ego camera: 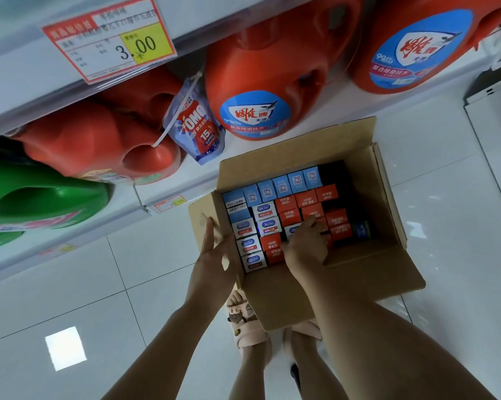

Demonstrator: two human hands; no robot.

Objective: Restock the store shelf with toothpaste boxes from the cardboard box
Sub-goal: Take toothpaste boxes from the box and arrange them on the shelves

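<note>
Floor point(70, 284): glossy white tiles fill the view from 3 o'clock round to 9 o'clock, with a bright square of reflected light at 7 o'clock.
Store shelf point(27, 82): white tiers run from 8 o'clock up to 1 o'clock, seen steeply from above.
Orange jugs point(261, 82): large detergent jugs with blue round labels stand on the shelf from 10 o'clock to 1 o'clock.
Cardboard box point(286, 298): sits on the floor just off centre toward 4 o'clock, close beside the shelf's lowest tier, with all its flaps open.
Green jug point(41, 197): stands on the shelf at 9 o'clock, next to the orange ones.
Toothpaste boxes point(284, 203): they stand on end inside the cardboard box. Blue ones line its 12 o'clock side, white ones its 8 o'clock side, red ones the middle. A dark gap shows at its 2 o'clock corner.
Right hand point(304, 249): reaches into the cardboard box from 6 o'clock, index finger resting on a red box top and the other fingers bent down among the boxes. I cannot tell whether they have hold of one.
Left hand point(214, 255): lies against the flap on the cardboard box's 9 o'clock side with fingers straight and holds nothing.
Price tag point(108, 39): red-bordered card with a yellow panel on the shelf edge at 11 o'clock.
Pouch point(197, 125): blue and red refill pack hanging from a jug at 11 o'clock of the cardboard box.
Sandals point(243, 321): pale pink, on the person's feet at 6 o'clock, partly under the cardboard box.
</note>
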